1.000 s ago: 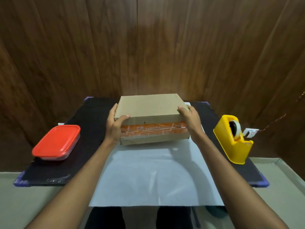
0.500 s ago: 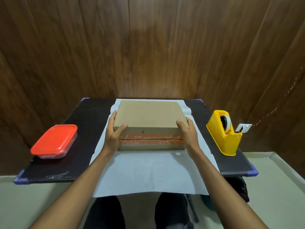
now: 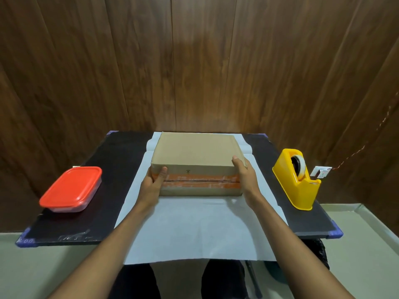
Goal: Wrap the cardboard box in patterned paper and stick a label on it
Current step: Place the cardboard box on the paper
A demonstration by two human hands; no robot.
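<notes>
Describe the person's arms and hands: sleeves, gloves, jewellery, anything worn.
Both forearms are bare up to the frame edge, with no sleeve in view. The left hand and right hand wear no gloves; no ring, watch or bracelet shows. Dark trousers cover the legs below.

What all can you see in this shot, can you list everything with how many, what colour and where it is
cardboard box: one, brown with an orange tape band on its near side, on the far half of the paper
paper sheet: one, white side up, across the middle of the table, its near edge hanging over the table edge
tape dispenser: one, yellow, holding a roll of tape, right side of the table
lidded container: one, red lid over a clear base, left side of the table
table: one, black top with blue corners
wall: dark wood panels, behind the table
hands: two, left and right, holding the box's left and right ends
</notes>
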